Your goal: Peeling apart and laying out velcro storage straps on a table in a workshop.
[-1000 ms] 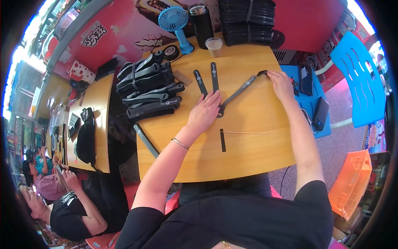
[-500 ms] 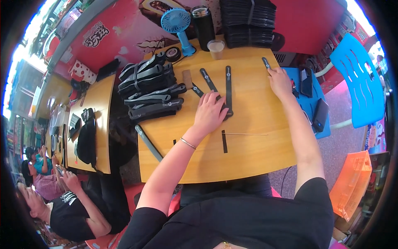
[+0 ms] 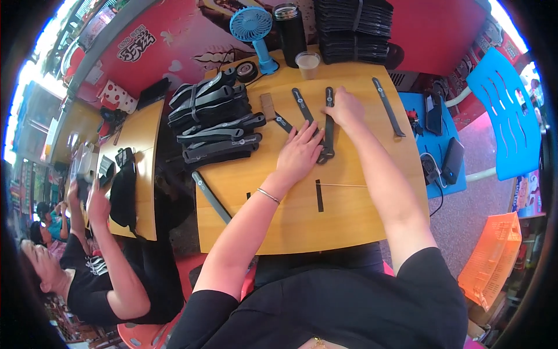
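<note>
I have both hands at the upper middle of the frame, on the wooden table (image 3: 349, 215). My left hand (image 3: 301, 152) lies flat, fingers spread, over the lower ends of the black straps (image 3: 329, 125). My right hand (image 3: 344, 107) rests curled on the upper part of one strap; whether it pinches it I cannot tell. A stack of bundled straps (image 3: 212, 122) sits left of them.

Black short-sleeved top (image 3: 349, 302), sleeves ending above the elbows, forearms bare. Thin silver bangle (image 3: 268, 195) around the wrist of the left hand (image 3: 299, 154). Nothing worn on the right hand (image 3: 345, 108) or its wrist; small gold-coloured glint at the neckline near the lower edge.
</note>
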Tool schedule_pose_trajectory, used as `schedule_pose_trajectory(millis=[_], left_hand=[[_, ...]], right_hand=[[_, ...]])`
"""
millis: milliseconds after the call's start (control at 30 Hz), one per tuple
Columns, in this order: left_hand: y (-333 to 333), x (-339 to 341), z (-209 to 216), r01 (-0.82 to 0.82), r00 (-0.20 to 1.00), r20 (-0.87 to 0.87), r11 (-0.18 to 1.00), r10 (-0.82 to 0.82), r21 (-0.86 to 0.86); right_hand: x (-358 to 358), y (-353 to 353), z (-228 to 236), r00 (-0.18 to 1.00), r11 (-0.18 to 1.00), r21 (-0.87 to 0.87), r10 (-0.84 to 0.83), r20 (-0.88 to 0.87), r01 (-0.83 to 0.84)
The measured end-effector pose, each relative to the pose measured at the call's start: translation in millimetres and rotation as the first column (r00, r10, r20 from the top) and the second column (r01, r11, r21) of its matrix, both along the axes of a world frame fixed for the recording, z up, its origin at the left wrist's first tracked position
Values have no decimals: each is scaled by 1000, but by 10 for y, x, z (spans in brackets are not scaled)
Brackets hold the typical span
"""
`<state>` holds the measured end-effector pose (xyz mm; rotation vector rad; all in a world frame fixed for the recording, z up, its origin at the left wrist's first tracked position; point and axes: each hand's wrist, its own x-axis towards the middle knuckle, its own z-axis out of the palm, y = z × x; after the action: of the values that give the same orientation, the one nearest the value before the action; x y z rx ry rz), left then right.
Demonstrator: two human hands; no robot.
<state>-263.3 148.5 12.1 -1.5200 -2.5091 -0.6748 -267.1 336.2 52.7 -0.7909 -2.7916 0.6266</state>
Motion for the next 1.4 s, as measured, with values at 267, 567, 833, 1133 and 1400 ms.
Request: schedule_pose_trajectory(millis=[267,567,833,1133,1400], left_hand=[[3,10,-16,-13,1000,8,1000,13,-4],[-20,-267,13,-53,978,206,934,-23,355],[33,-841,-97,-270,960,-111,954,256,-133],[273,-259,313,-337,749,634,934,190,119],[53,115,368,-558,-200,964,829,-175,34]], right_hand=[[174,223,-262,987,908,-413,2,-158,-68],[876,-229,-129,743,407,-810,-357,-567,-422],[974,-34,-164,750,360,-875,-466,-469,-324],[770,128,-255,668,114,-860,-583,-463,-497],[892,-111,92,728,-57,-844,-539,-423,-533]])
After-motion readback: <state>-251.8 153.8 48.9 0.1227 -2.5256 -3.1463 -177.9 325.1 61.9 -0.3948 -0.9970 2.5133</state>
